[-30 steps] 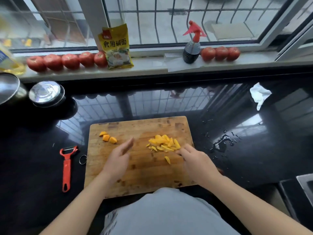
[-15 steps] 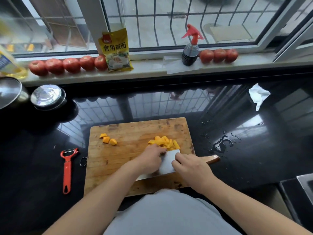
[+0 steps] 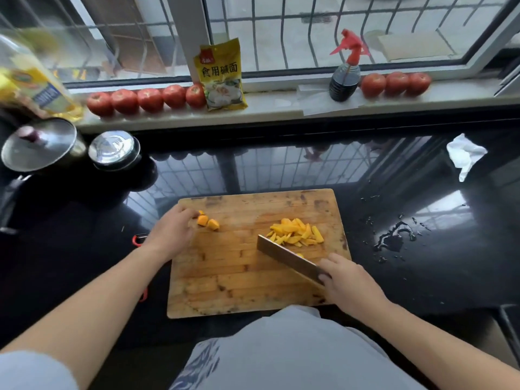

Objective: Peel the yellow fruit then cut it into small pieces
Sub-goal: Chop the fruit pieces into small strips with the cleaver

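On the black countertop (image 3: 281, 170), at its far left corner, stand a steel pot (image 3: 42, 147) with its lid on and a smaller lidded steel container (image 3: 114, 149); what is inside them cannot be seen. Behind them a bottle of yellow oil (image 3: 36, 85) stands at the left end of the windowsill (image 3: 281, 106), where there are also two rows of tomatoes (image 3: 146, 98), a yellow packet (image 3: 221, 74) and a spray bottle (image 3: 345, 77) holding a dark liquid. The wooden cutting board (image 3: 247, 277) lies at the near edge of the countertop. A heap of yellow fruit slices (image 3: 295, 232) is near the board's far right corner, and a few chunks of fruit (image 3: 208, 222) are near its far left corner. The left hand (image 3: 171, 232) has its fingers curled at the chunks and touches them; whether it pinches one, I cannot tell. The right hand (image 3: 349, 280) grasps the cleaver (image 3: 289, 258) at the board's right edge, with the blade just beside the slices. The near half of the board is bare. Right of the board there are water drops (image 3: 394, 237), and a crumpled tissue (image 3: 465, 154) lies toward the far right corner.
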Motion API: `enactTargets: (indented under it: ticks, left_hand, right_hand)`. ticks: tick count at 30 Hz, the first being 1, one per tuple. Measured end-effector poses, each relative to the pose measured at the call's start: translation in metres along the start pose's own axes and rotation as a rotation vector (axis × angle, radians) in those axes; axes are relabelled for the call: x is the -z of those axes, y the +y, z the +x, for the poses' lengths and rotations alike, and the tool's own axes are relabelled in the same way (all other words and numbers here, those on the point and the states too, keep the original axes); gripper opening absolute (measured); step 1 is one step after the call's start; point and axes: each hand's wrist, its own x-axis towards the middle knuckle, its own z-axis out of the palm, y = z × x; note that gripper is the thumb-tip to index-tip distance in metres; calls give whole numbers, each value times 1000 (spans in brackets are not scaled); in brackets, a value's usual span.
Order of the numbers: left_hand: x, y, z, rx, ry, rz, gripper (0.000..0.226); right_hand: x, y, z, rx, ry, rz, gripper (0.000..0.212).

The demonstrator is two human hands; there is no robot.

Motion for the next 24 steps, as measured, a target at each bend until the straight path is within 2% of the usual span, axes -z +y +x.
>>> enactTargets:
  ticks: [5,9,12,17,22,24]
  left_hand:
    - [-12,11,14,-271,-40,384,39]
    - [-18,24,25,-405,-45,497,25]
    - [-21,29,31,-415,-58,546,21]
    - [-37,54,14,-111,-142,351,19]
    - [-66,88,-25,246,-229,-129,10]
    - [-80,100,-40,458,-291,-472,10]
  right_hand:
    - [18,0,24,-143,89,-54,17]
    - [15,-18,19,-146,108,83,20]
    - [9,-31,12,-143,143,185,21]
    - [1,-44,10,-187,112,231,20]
    - [-8,-50,11,-219,87,213,21]
    - [-12,-52,10,-243,52,213,21]
